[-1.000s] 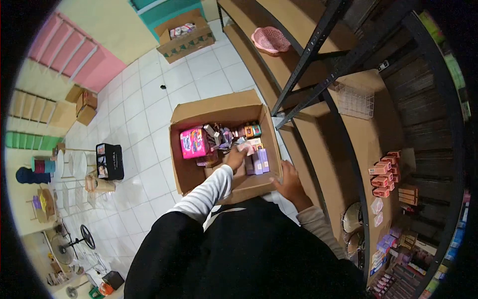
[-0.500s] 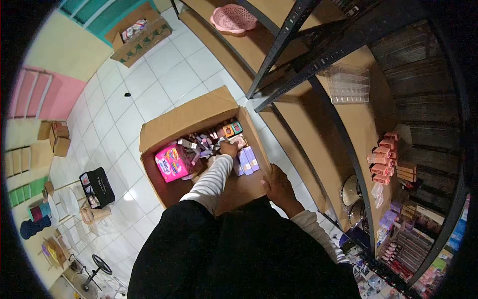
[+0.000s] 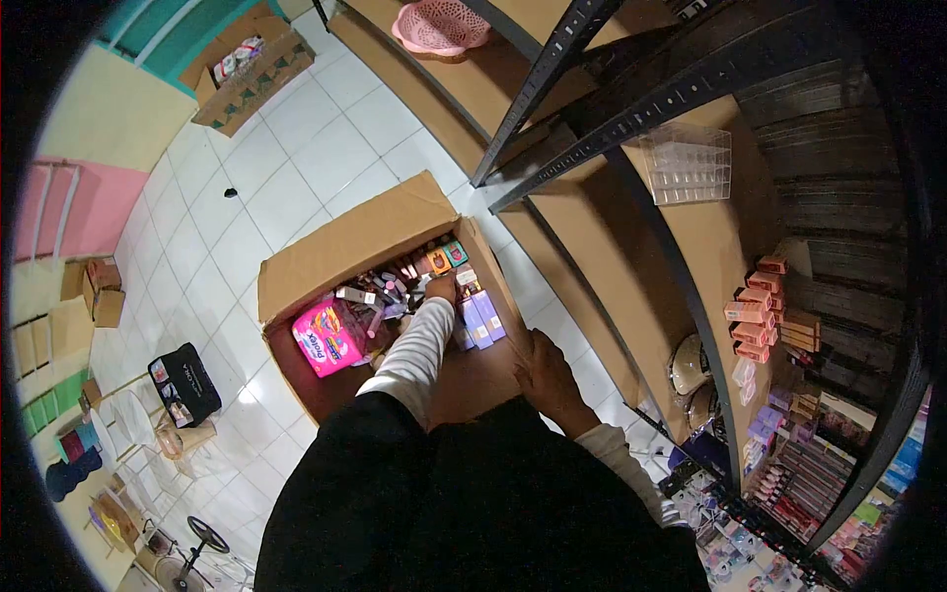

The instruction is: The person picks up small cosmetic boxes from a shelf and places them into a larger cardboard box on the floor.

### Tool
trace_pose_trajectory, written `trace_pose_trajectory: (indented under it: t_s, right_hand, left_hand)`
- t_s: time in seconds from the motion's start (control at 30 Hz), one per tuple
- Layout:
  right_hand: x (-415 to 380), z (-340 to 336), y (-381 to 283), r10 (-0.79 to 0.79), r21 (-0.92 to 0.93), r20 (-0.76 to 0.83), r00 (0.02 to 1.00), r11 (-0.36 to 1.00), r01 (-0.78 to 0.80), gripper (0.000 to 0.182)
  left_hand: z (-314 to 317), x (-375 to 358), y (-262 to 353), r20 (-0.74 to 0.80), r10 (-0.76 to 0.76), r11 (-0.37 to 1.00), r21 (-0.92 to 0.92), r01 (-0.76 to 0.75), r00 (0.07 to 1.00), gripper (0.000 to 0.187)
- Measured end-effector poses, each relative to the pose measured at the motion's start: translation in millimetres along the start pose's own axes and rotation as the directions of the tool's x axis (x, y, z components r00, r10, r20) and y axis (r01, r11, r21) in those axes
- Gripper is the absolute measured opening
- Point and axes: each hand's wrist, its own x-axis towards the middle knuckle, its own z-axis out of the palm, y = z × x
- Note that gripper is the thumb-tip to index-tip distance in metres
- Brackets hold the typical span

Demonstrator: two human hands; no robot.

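A cardboard box [image 3: 357, 237] stands in front of me with its top flaps up. My left hand [image 3: 442, 287] reaches down into it, among small cosmetic tubes and bottles [image 3: 390, 291]; its fingertips are hidden, and I cannot tell what they hold. Just right of that hand lie lilac boxes [image 3: 481, 318], with small orange and teal boxes [image 3: 446, 258] beyond. A pink Protex pack [image 3: 327, 337] fills the box's left side. My right hand [image 3: 552, 383] grips the box's right edge, fingers over the cardboard.
Wooden shelves on a black metal frame [image 3: 533, 89] rise close on the right. They carry a pink basket [image 3: 441, 28], a clear plastic organizer [image 3: 688, 165] and stacked orange boxes [image 3: 755, 311]. On the tiled floor are another carton [image 3: 252, 87] and a black case [image 3: 184, 385].
My left hand has shifted slightly left and up inside the box, still among the small items. The right hand keeps its place on the edge. The whole view has moved a little.
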Motion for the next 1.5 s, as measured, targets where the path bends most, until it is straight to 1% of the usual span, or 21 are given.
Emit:
trace_pose_trajectory:
  t_s: [0.1, 0.17, 0.27, 0.37, 0.43, 0.53, 0.57, 0.63, 0.7, 0.8, 0.83, 0.93, 0.97, 1.1, 1.2, 1.23, 1.3, 1.37, 1.4, 1.43, 1.5]
  right_hand:
    - [-0.9, 2.0, 2.4, 0.007, -0.007, -0.002, 1.0, 1.0, -0.007, 0.062]
    - [-0.3, 0.7, 0.6, 0.0, -0.02, -0.001, 1.0, 1.0, 0.0, 0.063]
    - [0.5, 1.6, 1.5, 0.022, -0.008, 0.012, 1.0, 1.0, -0.022, 0.063]
    - [0.2, -0.1, -0.4, 0.032, 0.024, 0.006, 0.999, 0.999, -0.032, 0.062]
    - [0.4, -4.2, -2.6, 0.008, 0.025, 0.023, 1.0, 1.0, -0.009, 0.061]
    - [-2.5, 6.5, 6.5, -0.027, -0.012, -0.03, 0.999, 1.0, 0.027, 0.06]
    - [-3.5, 10.7, 10.1, -0.039, -0.032, -0.062, 0.997, 0.999, 0.037, 0.059]
    - [-0.2, 7.0, 7.6, -0.04, 0.006, -0.053, 0.998, 0.999, 0.041, 0.057]
    - [-0.7, 6.9, 7.6, -0.044, 0.014, -0.054, 0.998, 0.999, 0.045, 0.057]
    - [-2.8, 6.7, 7.0, -0.032, 0.014, -0.047, 0.998, 0.999, 0.032, 0.058]
    - [-1.3, 2.6, 3.2, -0.012, 0.037, -0.029, 1.0, 0.999, 0.013, 0.058]
    - [-1.3, 6.0, 5.7, 0.013, 0.035, -0.025, 1.0, 0.999, -0.012, 0.059]
    - [-1.7, 8.1, 7.0, 0.016, 0.023, -0.033, 0.999, 1.0, -0.015, 0.059]
    - [0.0, -3.0, -2.0, 0.017, 0.057, 0.0, 1.0, 0.998, -0.017, 0.06]
    - [-1.8, -2.6, -2.4, 0.021, 0.069, -0.013, 1.0, 0.997, -0.02, 0.058]
    - [-4.3, 1.9, 1.6, 0.016, 0.071, -0.035, 0.999, 0.997, -0.014, 0.058]
    - [-5.3, 10.0, 9.7, -0.033, 0.069, -0.104, 0.994, 0.997, 0.04, 0.056]
    - [-5.0, 13.7, 15.9, -0.12, 0.056, -0.199, 0.973, 0.989, 0.134, 0.053]
    - [-5.9, 11.7, 14.6, -0.108, 0.065, -0.173, 0.979, 0.991, 0.12, 0.054]
    - [-6.1, 9.7, 12.2, -0.091, 0.074, -0.152, 0.984, 0.992, 0.103, 0.055]
    - [-8.7, 0.6, 8.5, -0.05, 0.1, -0.098, 0.994, 0.993, 0.06, 0.056]
  left_hand:
    - [13.9, 37.8, -52.1, -0.017, 0.317, 0.873, 0.396, -0.285, 0.948, 0.027]
    - [-7.8, -19.7, 12.0, 0.13, 0.482, 0.463, 0.801, -0.378, 0.866, 0.031]
    - [-12.5, -14.7, 14.5, 0.197, 0.292, 0.497, 0.805, -0.324, 0.936, 0.036]
    - [-17.7, -21.3, 20.5, 0.198, 0.308, 0.461, 0.825, -0.328, 0.931, 0.035]
    - [1.5, 28.0, -40.2, 0.047, 0.3, 0.872, 0.392, -0.294, 0.953, 0.033]
    - [-1.0, 19.0, -37.6, 0.012, 0.39, 0.883, 0.279, -0.378, 0.921, 0.034]
    - [-4.9, 16.8, -35.3, 0.04, 0.391, 0.851, 0.366, -0.377, 0.92, 0.035]
    - [-8.0, 6.0, -22.7, -0.011, 0.24, 0.953, 0.192, -0.233, 0.971, 0.031]
    - [-4.4, -2.0, -8.9, -0.027, -0.108, 0.927, -0.365, 0.091, 0.994, 0.022]
    - [0.5, 27.0, -37.3, -0.109, 0.04, 0.999, -0.033, -0.043, 0.993, 0.024]
    - [-14.4, -42.1, 41.2, -0.145, 0.067, 0.997, -0.03, -0.072, 0.987, 0.026]
    - [-6.7, -15.6, 19.4, -0.003, -0.054, 0.995, 0.078, 0.054, 0.999, 0.049]
    - [5.2, 14.1, -14.3, -0.09, -0.001, 0.996, 0.088, 0.009, 0.996, 0.046]
    - [-3.4, -23.5, 23.2, -0.133, 0.06, 0.996, 0.067, -0.051, 0.989, 0.038]
    - [-9.7, -7.4, 6.0, 0.109, 0.334, 0.673, 0.668, -0.318, 0.936, 0.031]
    - [-12.1, -12.1, 7.4, 0.151, 0.378, 0.573, 0.737, -0.359, 0.914, 0.026]
    - [-4.9, 11.1, -22.1, 0.061, 0.312, 0.823, 0.481, -0.302, 0.948, 0.024]
    - [-19.9, -46.5, 35.4, 0.174, 0.484, 0.395, 0.831, -0.392, 0.857, 0.021]
    - [-21.7, -32.2, 15.5, 0.213, 0.558, 0.308, 0.844, -0.438, 0.802, 0.02]
    - [-19.3, -9.4, -17.4, 0.172, 0.54, 0.673, 0.499, -0.546, 0.824, 0.019]
    - [-26.7, -2.3, -29.7, 0.085, 0.353, 0.934, -0.098, -0.345, 0.932, 0.019]
